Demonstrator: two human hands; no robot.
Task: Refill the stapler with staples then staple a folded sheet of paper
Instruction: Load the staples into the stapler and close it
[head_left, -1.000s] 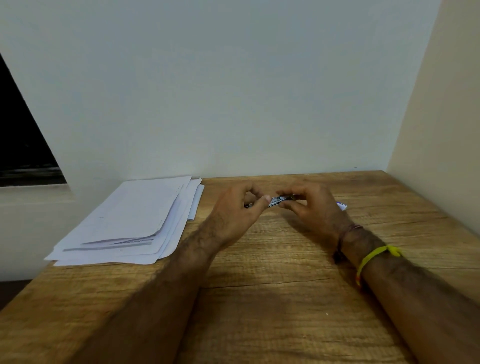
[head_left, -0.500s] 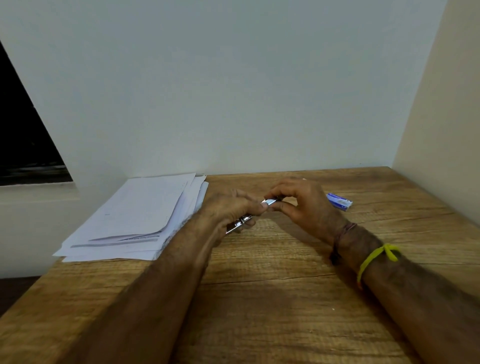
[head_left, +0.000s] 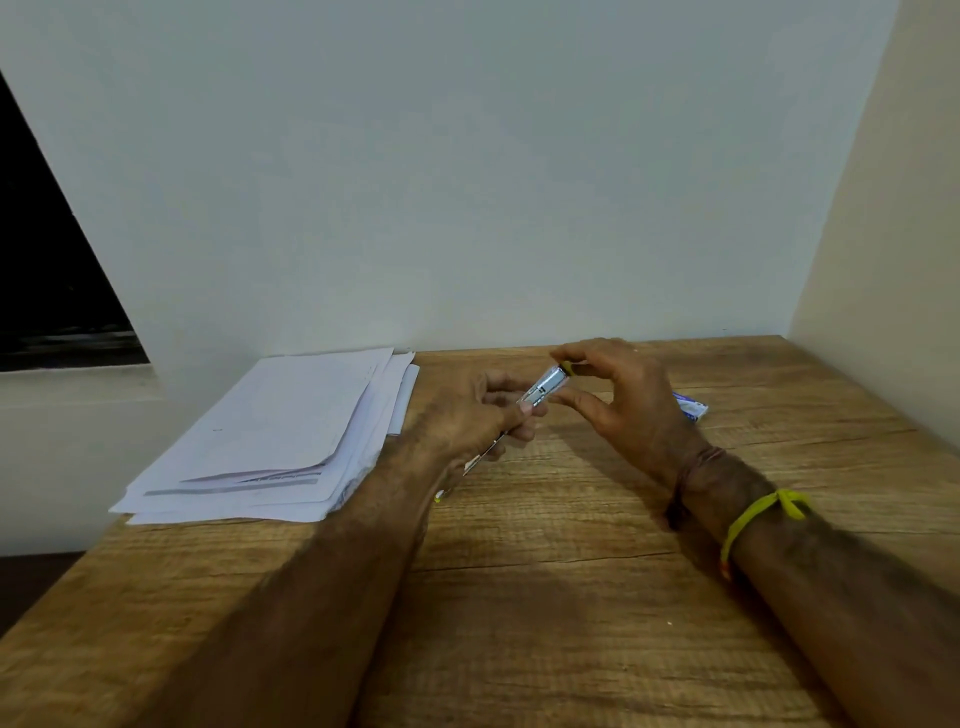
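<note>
**Stapler raised and drawn apart at mid-frame**

The stapler (head_left: 543, 387) is held just above the wooden table (head_left: 519, 597), slightly right of the frame's centre, tilted so that its metal front end points up and to the right. The lower part is gripped by the left hand (head_left: 467, 421), whose fingers are curled round it; a thin metal strip is seen emerging below that hand, toward the lower left. The upper tip, where a yellow part shows, is pinched by the right hand (head_left: 623, 395) between thumb and forefinger, the other fingers being loosely spread.

Compared with a second ago, when both hands were closed together over the stapler low on the table, the tool has been lifted and swung to a steeper angle, and more of its silver body has been exposed between the hands. This is judged to be the opening of the magazine, so the refill is only at its start; whether any staples are loaded cannot be told.

A small blue-and-white box (head_left: 691, 408), probably the staples, lies at the right, just behind the right hand. The stack of paper (head_left: 280, 441) lies at centre left, and no folded sheet has yet been prepared.
</note>
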